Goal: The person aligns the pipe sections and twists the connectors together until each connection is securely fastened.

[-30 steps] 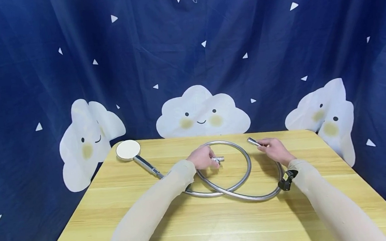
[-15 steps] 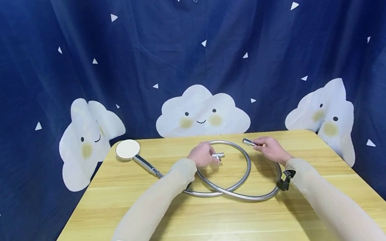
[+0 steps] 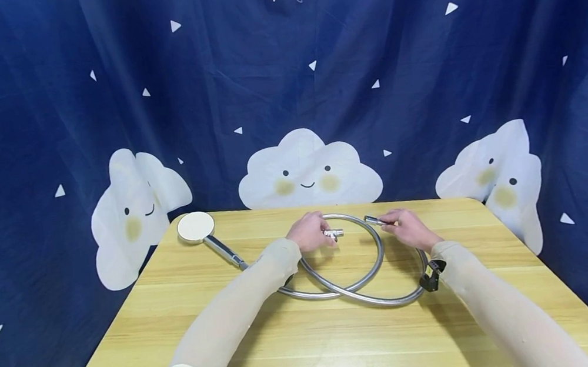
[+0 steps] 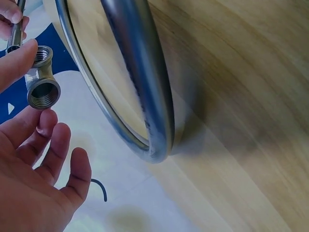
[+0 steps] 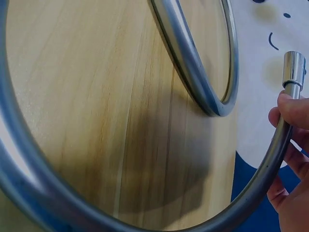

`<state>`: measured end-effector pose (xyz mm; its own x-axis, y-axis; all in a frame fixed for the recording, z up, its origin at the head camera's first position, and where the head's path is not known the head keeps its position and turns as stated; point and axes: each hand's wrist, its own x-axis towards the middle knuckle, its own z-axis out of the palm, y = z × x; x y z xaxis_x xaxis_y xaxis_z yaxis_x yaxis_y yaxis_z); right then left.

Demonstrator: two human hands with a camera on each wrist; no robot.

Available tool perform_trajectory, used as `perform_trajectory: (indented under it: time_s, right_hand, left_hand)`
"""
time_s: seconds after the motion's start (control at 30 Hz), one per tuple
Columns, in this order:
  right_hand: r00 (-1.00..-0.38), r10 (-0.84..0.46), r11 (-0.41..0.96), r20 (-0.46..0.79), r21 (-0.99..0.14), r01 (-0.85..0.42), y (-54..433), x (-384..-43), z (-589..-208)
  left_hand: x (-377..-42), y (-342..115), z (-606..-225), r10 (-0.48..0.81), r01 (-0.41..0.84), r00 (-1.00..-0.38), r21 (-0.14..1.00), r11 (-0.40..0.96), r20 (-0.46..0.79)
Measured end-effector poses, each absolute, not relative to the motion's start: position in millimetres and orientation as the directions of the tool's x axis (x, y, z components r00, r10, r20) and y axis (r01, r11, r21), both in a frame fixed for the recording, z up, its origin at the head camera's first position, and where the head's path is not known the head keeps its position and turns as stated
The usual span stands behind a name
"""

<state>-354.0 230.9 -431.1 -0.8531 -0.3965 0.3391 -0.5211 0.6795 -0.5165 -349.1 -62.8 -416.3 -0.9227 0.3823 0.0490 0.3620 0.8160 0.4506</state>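
While the left hand [image 3: 309, 232] is pinching the pipe piece [image 3: 335, 234] in the head view, the right hand [image 3: 410, 230] is holding the hose [image 3: 390, 302] near it, the shiny tip [image 3: 373, 220] pointing left across a gap. In the left wrist view, thumb and finger are squeezing the pipe piece, and one round hole [image 4: 44, 94] is facing the wrist. In the right wrist view, thumb and finger are gripping the hose just below the shiny tip.

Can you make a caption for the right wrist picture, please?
A right hand holds a curvy hose near its shiny metal end.
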Motion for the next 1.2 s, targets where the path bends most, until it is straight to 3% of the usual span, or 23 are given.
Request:
perform_trajectory:
  time_s: [0.27, 0.53, 1.2]
  right_hand:
    - [-0.822, -0.443, 0.674, 0.357, -0.472, -0.568, 224.5, -356.8, -433.5]
    - [-0.806, -0.466, 0.68, 0.365, -0.434, -0.59, 218.3, -355.7, -433.7]
    - [-0.775, -0.521, 0.689, 0.357, -0.36, -0.629, 208.7, -353.4, -435.0]
  left_hand:
    - [-352.9, -62.3, -415.9, 0.41, 0.401, -0.91, 0.39, 0.829, 0.066]
    - [-354.1, -61.2, -418.0, 0.402, 0.373, -0.914, 0.482, 0.793, 0.045]
    - [-352.4, -56.6, -422.8, 0.369, 0.341, -0.926, 0.591, 0.731, 0.078]
